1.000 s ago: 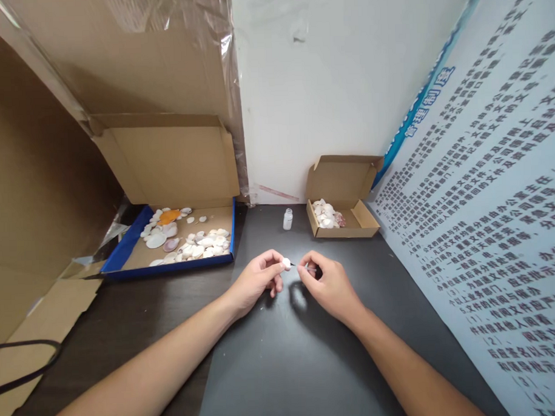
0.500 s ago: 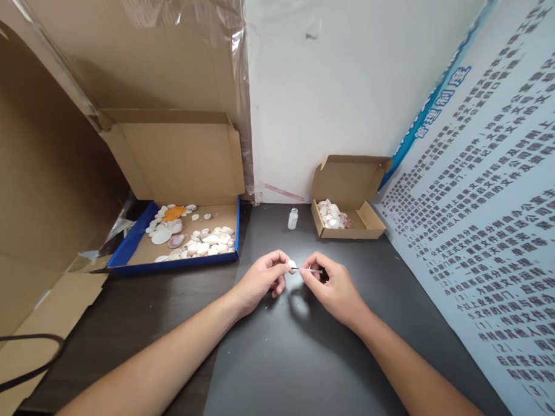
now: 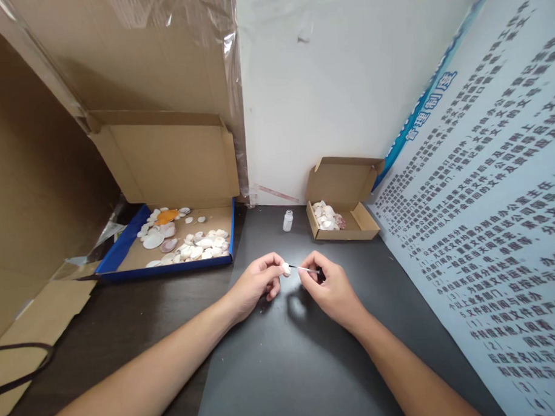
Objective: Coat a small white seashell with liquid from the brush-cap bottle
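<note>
Between the thumb and fingertips of my left hand (image 3: 262,278) a small white seashell (image 3: 286,269) is pinched. My right hand (image 3: 324,283) grips a thin brush (image 3: 308,270) with a dark end partly hidden in the palm. The brush points left, and its dark tip is at the shell's right edge; whether they touch is hard to tell. Beyond both hands a small glass bottle (image 3: 287,221) with whitish contents stands upright, with no cap on it.
At the back left, an open blue-edged cardboard box (image 3: 233,234) holds many shells, one of them orange. An open small brown box (image 3: 346,234) with white and reddish shells sits at the back right. A printed sheet (image 3: 486,194) lines the right side, and a white panel (image 3: 296,110) rises behind.
The view has shifted slightly, moving the boxes and bottle a little left in the picture. The brush tip has drawn back a bit to the right, from across the shell to its edge.
</note>
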Tool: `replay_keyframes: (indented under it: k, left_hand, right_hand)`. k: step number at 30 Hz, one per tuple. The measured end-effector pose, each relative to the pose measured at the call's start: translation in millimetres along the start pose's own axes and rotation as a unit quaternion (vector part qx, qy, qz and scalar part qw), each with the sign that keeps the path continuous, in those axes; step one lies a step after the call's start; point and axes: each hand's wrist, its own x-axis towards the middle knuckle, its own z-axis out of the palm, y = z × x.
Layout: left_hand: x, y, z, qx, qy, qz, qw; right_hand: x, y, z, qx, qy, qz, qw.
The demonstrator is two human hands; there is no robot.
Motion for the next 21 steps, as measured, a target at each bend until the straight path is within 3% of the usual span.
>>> replay_keyframes:
  k: [13, 21]
  left_hand:
    - [-0.6, 2.0, 0.8, 0.002, -0.003, 0.002, 1.000]
    - [-0.6, 2.2, 0.4, -0.002, -0.001, 0.003, 1.000]
  right_hand:
    - [-0.6, 0.5, 1.2, 0.015, 0.008, 0.007, 1.000]
    - [0.2, -1.2, -1.4, 0.031, -0.025, 0.020, 0.999]
